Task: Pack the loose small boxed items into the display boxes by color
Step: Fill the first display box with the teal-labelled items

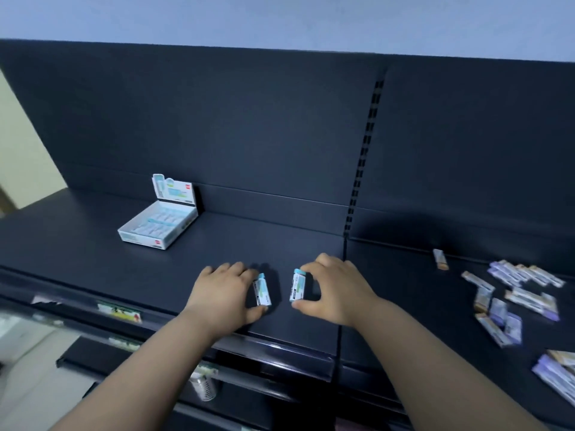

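While left hand [222,290] and right hand [337,287] fingers [311,268] are clamping teal boxed items [298,286], the teal display box [158,227] is sitting toward the shelf's [77,253] back-left, nearer the left.

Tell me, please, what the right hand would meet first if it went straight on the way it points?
The right hand, gripping a teal boxed item, points forward-left. Bare shelf lies ahead, then probably the open display box; depth is unclear, so it might miss it.
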The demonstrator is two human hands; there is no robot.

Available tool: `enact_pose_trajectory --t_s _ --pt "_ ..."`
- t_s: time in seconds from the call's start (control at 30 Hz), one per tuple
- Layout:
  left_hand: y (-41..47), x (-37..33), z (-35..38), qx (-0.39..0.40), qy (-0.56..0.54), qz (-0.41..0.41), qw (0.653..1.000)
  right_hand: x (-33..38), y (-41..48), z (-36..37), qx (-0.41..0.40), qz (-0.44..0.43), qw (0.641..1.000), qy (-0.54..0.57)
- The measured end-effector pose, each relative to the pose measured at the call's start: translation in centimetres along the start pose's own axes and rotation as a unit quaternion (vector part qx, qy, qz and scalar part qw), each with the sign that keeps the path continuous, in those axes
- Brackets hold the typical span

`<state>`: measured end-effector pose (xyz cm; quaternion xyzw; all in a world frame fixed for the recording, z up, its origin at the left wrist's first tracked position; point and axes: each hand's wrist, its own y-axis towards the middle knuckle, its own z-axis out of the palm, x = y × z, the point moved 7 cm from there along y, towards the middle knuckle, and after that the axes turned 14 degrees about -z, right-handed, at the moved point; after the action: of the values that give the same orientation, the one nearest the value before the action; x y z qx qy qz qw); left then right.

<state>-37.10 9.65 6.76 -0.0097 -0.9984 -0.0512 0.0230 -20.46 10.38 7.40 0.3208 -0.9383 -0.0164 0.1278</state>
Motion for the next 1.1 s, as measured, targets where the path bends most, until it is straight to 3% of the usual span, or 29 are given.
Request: enact_pose_trajectory --t_s 0.27,0.67,0.83,1.1 --pt "5.8 6.5 1.9 0.015 -0.002 -0.006 1.000 1.3 10.5 2.6 0.028 -0.024 0.999 0.020" --pt "13.5 20.0 1.7 0.020 -0.008 -0.068 0.997 5.7 26.0 4.0 0.006 -0.071 0.996 0.047" --pt "15.3 24.6 2.1 0.012 -0.015 -0.038 0.999 7.8 29.9 6.0 0.021 -0.034 0.998 0.042" --pt "18.7 30.6 3.3 0.037 -0.013 0.036 0.999 11.7 33.0 7.6 0.015 0.094 0.995 0.016"
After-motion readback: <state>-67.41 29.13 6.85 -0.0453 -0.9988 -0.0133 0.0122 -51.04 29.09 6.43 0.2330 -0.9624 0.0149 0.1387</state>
